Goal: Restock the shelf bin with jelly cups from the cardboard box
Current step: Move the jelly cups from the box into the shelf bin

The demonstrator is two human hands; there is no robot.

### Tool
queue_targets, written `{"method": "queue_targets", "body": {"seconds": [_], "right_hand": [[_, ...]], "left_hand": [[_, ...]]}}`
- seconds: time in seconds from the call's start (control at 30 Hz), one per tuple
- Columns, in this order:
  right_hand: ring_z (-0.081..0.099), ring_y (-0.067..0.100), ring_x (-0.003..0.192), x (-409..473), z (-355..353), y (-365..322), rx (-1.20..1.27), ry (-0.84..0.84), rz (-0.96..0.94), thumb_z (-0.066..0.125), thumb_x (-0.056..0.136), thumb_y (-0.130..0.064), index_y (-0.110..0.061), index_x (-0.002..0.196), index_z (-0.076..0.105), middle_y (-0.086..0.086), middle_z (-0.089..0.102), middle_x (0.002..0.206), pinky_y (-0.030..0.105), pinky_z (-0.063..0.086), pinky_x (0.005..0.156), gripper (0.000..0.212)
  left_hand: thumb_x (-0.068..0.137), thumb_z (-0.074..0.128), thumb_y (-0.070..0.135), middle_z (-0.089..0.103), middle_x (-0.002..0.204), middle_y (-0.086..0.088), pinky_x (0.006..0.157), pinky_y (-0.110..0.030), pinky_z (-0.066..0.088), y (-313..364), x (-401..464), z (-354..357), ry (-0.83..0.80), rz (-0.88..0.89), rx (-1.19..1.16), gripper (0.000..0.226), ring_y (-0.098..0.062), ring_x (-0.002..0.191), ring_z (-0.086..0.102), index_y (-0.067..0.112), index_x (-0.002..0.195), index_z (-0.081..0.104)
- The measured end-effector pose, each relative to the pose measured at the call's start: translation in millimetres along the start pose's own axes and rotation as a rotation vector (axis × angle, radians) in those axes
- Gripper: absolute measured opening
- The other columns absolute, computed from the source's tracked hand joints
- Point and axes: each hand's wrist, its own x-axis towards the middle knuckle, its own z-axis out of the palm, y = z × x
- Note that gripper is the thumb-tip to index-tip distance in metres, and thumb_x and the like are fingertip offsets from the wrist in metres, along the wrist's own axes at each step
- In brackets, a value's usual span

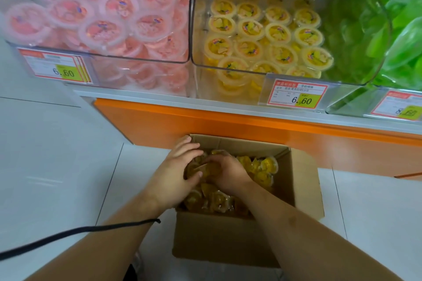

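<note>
Both hands, left [180,166] and right [226,172], grip yellow cups [266,166] in the box [228,239]; the bin [228,82] waits directly above and ahead.

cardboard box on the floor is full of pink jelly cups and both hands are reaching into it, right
Not quite: the head view shows yellow jelly cups in the cardboard box, not pink. The left hand and right hand are both reaching into it, on the floor.

Yellow jelly cups [266,167] heaped in open cardboard box [303,180]
</note>
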Motion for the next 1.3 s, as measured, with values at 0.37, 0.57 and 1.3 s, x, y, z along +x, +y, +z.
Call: {"method": "queue_targets", "body": {"seconds": [0.37, 0.57, 1.3], "right_hand": [[0.068, 0.000, 0.091, -46, -53, -13, 0.150, 0.117, -0.045, 0.090, 0.079, -0.032, -0.039, 0.104, 0.077, -0.018, 0.073, 0.098, 0.025, 0.060, 0.084, 0.029], [0.067, 0.005, 0.100, -91, -118, -56, 0.150, 0.147, -0.118, 0.096, 0.062, -0.034, -0.040, 0.112, 0.067, -0.015, 0.070, 0.106, 0.033, 0.059, 0.091, 0.058], [0.072, 0.025, 0.086, -148, -251, -152, 0.899, 0.392, -0.266, 0.066, 0.102, -0.033, -0.014, 0.104, 0.075, 0.016, 0.075, 0.105, 0.033, 0.055, 0.066, 0.021]], "left_hand": [[0.091, 0.071, 0.053, 0.061, 0.125, 0.032, 0.105, -0.025, 0.049, 48, -10, -21, -0.048, -0.008, -0.040, 0.028, 0.009, 0.119, 0.055, 0.046, 0.118, 0.068], [0.077, 0.083, 0.052, 0.076, 0.097, 0.019, 0.088, -0.043, 0.060, 98, -15, -67, -0.102, -0.031, -0.165, 0.030, -0.004, 0.092, 0.073, 0.041, 0.101, 0.069], [0.075, 0.091, 0.027, 0.064, 0.097, 0.013, 0.071, -0.018, 0.052, 212, -5, -191, 0.411, 0.278, -0.117, 0.040, -0.003, 0.087, 0.064, 0.040, 0.103, 0.066]]}}
